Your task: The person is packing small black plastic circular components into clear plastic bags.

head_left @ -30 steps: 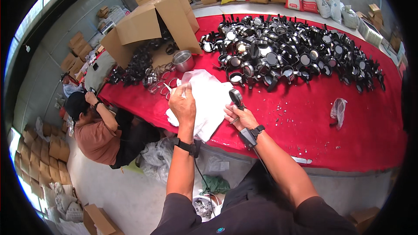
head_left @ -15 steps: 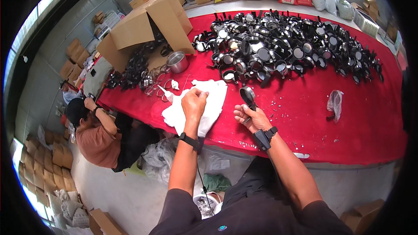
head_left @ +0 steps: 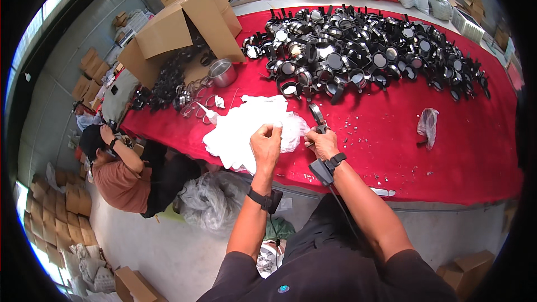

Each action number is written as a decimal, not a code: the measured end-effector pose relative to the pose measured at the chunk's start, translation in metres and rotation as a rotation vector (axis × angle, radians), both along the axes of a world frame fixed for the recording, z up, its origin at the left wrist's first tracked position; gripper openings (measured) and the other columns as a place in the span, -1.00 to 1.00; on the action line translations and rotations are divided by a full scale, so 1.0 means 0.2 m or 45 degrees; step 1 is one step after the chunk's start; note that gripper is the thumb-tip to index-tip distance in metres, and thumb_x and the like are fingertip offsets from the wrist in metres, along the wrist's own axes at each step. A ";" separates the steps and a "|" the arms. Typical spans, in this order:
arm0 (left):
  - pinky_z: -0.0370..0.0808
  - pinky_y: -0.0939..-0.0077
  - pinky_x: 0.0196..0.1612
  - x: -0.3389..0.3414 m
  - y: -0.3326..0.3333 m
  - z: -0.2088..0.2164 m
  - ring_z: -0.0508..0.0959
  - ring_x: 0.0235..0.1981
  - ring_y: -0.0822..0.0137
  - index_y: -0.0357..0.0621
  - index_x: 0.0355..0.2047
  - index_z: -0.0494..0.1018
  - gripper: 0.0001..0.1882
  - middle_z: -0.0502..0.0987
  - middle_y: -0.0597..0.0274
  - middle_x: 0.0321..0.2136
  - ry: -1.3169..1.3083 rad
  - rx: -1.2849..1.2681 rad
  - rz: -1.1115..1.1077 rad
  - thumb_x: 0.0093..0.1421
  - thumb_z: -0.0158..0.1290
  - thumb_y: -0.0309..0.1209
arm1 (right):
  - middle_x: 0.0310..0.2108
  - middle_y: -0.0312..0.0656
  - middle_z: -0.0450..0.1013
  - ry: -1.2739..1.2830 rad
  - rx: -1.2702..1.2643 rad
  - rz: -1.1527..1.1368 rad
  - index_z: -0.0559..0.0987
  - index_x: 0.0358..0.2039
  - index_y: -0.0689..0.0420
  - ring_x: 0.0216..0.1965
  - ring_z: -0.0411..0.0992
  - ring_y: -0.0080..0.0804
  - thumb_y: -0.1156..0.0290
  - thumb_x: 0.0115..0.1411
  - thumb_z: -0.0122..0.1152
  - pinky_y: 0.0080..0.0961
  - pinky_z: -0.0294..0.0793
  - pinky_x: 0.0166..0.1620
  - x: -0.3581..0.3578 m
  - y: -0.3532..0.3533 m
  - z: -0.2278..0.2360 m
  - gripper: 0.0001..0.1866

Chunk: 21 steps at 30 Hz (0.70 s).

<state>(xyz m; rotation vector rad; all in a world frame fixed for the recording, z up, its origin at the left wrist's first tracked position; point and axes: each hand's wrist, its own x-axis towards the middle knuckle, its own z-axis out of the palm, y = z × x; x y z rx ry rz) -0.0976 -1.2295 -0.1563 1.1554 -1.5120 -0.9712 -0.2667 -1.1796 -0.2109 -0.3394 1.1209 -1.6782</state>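
Head view shows our 2 forearms coming up from the near edge over a red table (head_left: 447, 151). Our left hand (head_left: 265, 144) is raised with the wrist bent, its fingers pinched narrow on the edge of a pile of white plastic bags (head_left: 246, 126) that lies on the near left part of the table. Our right hand (head_left: 321, 142) sits just right of it, closed around the handle of a black headlamp (head_left: 317, 116) whose round head points away from us toward the far side. Both wrists carry dark bands, and a small black box is strapped to the right one.

Beyond our hands, a big heap of black headlamps (head_left: 363, 50) covers the far middle and right of the table. To the far left stands an open cardboard box (head_left: 179, 28), with a small metal pot (head_left: 222, 71) beside it. A crumpled clear bag (head_left: 428, 126) lies alone on the right, well apart from our hands. At the table's left end, a person in a rust-coloured shirt (head_left: 120, 182) crouches low.

Hard to make out: exactly what our left fingertips grip, since the bag folds hide them, and how much of the headlamp handle is inside our right palm. The fisheye rim bends and cuts off the table's right end, and our own dark shirt fills the near edge.
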 end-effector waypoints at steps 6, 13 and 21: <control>0.56 0.37 -0.26 -0.12 0.07 0.13 0.65 -0.43 0.27 -0.29 -0.28 0.71 -0.81 0.67 0.11 -0.46 -0.258 -0.444 0.220 0.28 0.28 -0.37 | -0.46 -0.22 0.55 0.347 0.065 -0.033 0.56 -0.22 0.25 -0.50 0.56 -0.46 0.57 0.18 0.45 -0.52 0.62 -0.46 -0.14 0.17 0.07 -0.78; 0.52 0.35 -0.31 -0.19 0.12 0.21 0.61 -0.46 0.25 -0.27 -0.22 0.73 -0.82 0.62 0.09 -0.48 -0.283 -0.402 -0.010 0.27 0.30 -0.40 | -0.37 -0.24 0.54 0.143 0.013 0.441 0.55 -0.19 0.22 -0.40 0.60 -0.48 0.52 0.27 0.47 -0.47 0.75 -0.37 -0.14 0.44 0.24 -0.78; 0.44 0.30 -0.37 -0.23 0.18 0.22 0.53 -0.47 0.23 -0.18 -0.08 0.73 -0.80 0.47 0.12 -0.52 -0.454 -0.647 -0.378 0.30 0.26 -0.47 | -0.36 0.05 0.62 0.867 0.184 0.228 0.52 -0.14 0.35 -0.41 0.68 -0.19 0.40 0.18 0.45 -0.22 0.70 -0.37 -0.04 0.39 0.27 -0.64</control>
